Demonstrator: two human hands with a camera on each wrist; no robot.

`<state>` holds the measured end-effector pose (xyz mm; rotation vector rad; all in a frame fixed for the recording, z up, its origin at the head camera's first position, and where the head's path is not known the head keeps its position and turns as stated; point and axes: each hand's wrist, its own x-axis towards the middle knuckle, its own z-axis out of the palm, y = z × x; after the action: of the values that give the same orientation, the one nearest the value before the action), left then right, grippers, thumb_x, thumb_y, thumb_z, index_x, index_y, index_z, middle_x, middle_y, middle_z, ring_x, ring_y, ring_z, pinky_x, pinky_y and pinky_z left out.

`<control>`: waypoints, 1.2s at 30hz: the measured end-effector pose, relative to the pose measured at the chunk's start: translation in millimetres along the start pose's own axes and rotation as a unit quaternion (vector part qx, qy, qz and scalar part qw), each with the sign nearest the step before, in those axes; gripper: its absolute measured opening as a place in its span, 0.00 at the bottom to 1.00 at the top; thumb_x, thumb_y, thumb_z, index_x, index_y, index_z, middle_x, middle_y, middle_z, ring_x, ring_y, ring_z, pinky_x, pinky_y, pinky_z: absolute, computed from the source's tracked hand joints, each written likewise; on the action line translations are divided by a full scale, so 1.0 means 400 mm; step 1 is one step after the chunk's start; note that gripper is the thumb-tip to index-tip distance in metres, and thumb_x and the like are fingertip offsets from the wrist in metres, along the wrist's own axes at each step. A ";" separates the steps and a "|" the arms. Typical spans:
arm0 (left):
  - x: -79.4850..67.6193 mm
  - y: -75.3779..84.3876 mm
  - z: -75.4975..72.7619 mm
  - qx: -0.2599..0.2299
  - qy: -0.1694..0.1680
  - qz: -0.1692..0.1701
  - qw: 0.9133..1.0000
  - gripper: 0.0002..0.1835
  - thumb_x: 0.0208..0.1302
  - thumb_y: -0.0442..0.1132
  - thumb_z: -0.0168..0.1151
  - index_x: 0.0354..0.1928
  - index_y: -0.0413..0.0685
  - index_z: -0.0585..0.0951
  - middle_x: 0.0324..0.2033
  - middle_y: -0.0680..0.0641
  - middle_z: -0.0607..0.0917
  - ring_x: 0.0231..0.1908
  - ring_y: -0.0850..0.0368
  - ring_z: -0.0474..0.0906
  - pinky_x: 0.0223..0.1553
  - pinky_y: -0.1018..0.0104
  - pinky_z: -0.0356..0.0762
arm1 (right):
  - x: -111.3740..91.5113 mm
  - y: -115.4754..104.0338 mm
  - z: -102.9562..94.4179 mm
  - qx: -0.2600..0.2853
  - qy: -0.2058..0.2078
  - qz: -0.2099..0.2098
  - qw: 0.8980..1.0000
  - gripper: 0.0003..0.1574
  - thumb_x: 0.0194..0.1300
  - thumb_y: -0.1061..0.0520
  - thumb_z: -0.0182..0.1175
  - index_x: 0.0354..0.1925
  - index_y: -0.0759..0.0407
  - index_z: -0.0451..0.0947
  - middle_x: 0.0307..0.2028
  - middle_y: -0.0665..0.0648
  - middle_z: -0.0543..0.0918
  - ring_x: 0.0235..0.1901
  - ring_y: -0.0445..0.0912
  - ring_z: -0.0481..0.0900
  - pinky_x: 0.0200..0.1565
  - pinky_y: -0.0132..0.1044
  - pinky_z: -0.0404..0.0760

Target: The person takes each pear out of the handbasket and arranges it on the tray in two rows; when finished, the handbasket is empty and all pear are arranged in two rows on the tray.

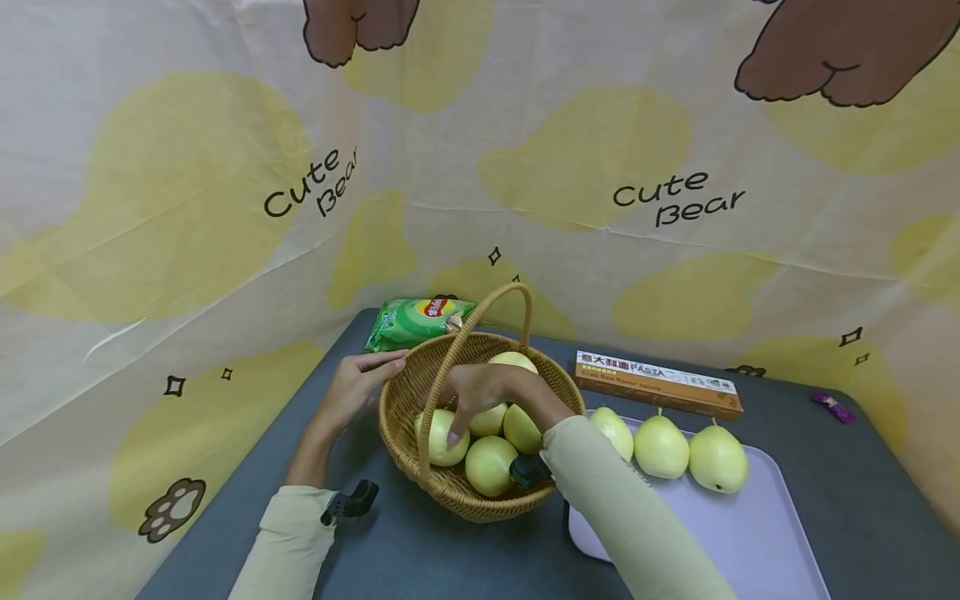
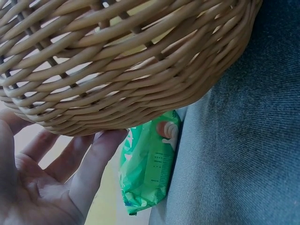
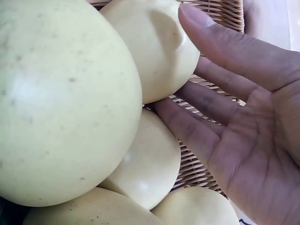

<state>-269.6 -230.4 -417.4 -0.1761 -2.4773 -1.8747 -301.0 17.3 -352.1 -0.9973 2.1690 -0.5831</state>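
Right hand [image 1: 480, 392] is inside the wicker basket [image 1: 408, 392], on the leftmost pear [image 1: 438, 442]. Thumb lies along that pear's near side; right wrist view has the fingers spread a little and reaching behind it, so the pear sits pinched between thumb and fingers. How firmly, cannot tell. That pear is in the left part of the basket, among the other pears [image 1: 491, 468]; at least five in there in total, some partly hidden by the hand.

Left hand [image 1: 356, 387] is at the basket's left side, fingertips touching the wicker from outside. Fingers are spread and only slightly bent in the left wrist view. Basket stands upright on the dark table [image 1: 405, 550], handle arching over the top.

Right of the basket: lilac tray [image 1: 750, 533] with three pears in a row [image 1: 661, 447] along its far part, leftmost partly covered by the right sleeve [image 1: 622, 508]. Pasta box [image 1: 660, 385] lies just beyond the tray, green snack bag [image 1: 412, 323] beyond the basket to the left, small purple packet [image 1: 832, 407] at far right. Printed cloth [image 1: 547, 167] hangs behind.
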 end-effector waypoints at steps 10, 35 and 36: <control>0.000 0.001 0.002 -0.009 -0.006 0.004 1.000 0.24 0.76 0.52 0.67 0.66 0.48 0.85 0.64 0.39 0.84 0.58 0.42 0.85 0.49 0.47 0.89 | 0.005 0.001 0.012 -0.024 0.000 0.005 1.000 0.38 0.58 0.59 0.82 0.65 0.52 0.82 0.68 0.56 0.80 0.68 0.52 0.77 0.67 0.41 0.78; -0.001 0.006 0.000 -0.009 -0.009 -0.001 1.000 0.24 0.75 0.52 0.67 0.65 0.47 0.85 0.65 0.37 0.83 0.59 0.40 0.84 0.50 0.48 0.89 | -0.023 0.014 0.008 0.028 0.044 -0.056 0.997 0.35 0.57 0.50 0.82 0.61 0.50 0.83 0.55 0.43 0.86 0.56 0.40 0.80 0.59 0.34 0.79; 0.000 0.006 0.000 -0.011 -0.009 -0.001 1.000 0.24 0.75 0.52 0.67 0.65 0.47 0.85 0.65 0.37 0.83 0.59 0.40 0.84 0.49 0.49 0.89 | -0.028 0.014 0.006 0.036 0.046 -0.058 0.997 0.34 0.57 0.49 0.82 0.61 0.49 0.84 0.54 0.44 0.87 0.55 0.41 0.81 0.58 0.34 0.80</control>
<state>-269.4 -229.9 -415.2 -0.1921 -2.4703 -1.9098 -296.7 29.5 -352.9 -1.0815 2.1653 -0.7697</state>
